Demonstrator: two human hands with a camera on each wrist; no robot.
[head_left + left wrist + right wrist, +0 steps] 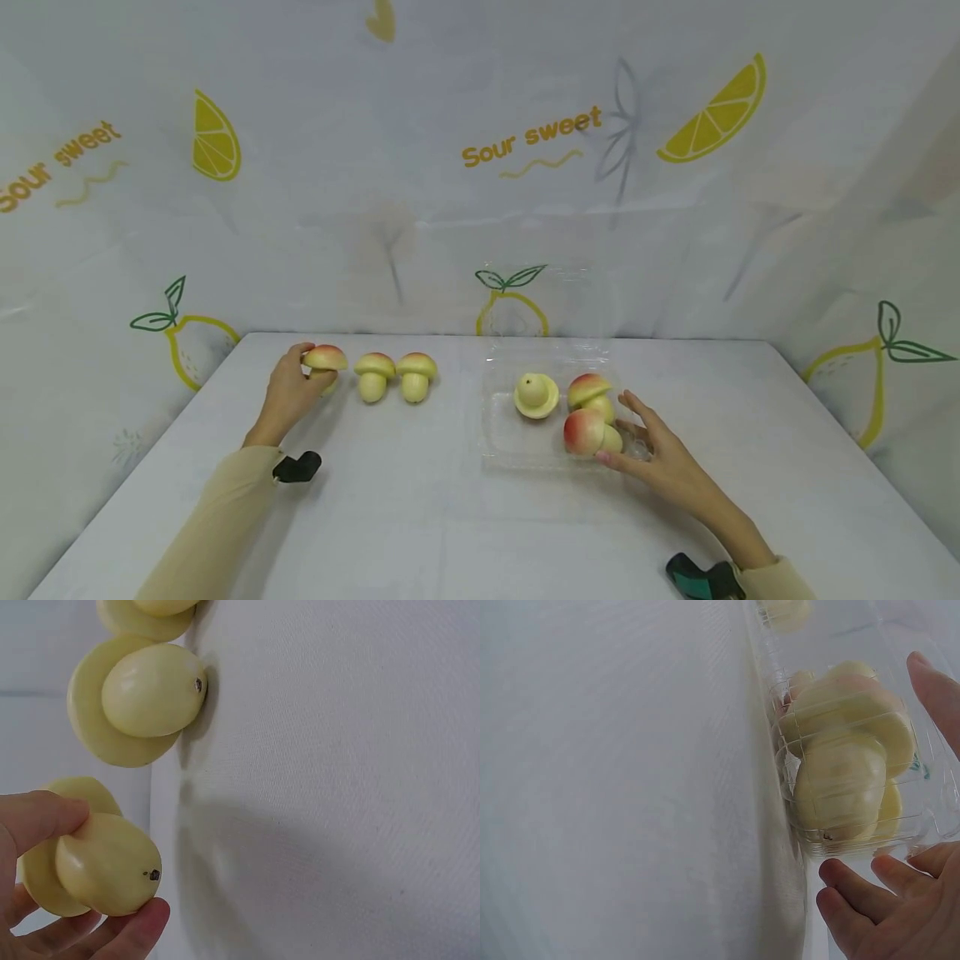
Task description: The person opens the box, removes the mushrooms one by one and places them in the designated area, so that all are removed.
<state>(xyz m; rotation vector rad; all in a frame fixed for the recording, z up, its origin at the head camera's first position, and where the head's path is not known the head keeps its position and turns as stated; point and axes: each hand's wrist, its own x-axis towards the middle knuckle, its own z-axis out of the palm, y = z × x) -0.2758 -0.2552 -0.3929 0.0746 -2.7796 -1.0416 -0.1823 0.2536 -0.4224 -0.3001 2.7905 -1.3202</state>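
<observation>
My left hand grips a mushroom-shaped piece with a red-and-yellow cap at the left back of the table. In the left wrist view its pale stem sits between thumb and fingers, a dark spot at the stem's end. Two similar mushroom pieces stand in a row to the right of it. My right hand is at the right side of a clear plastic box, its fingers spread around the box's end. Inside the box lie three more mushroom pieces, two of them close to that hand.
The box's transparent lid stands raised at the back, against a white curtain printed with lemons. A white cloth covers the table. Black straps are on both wrists.
</observation>
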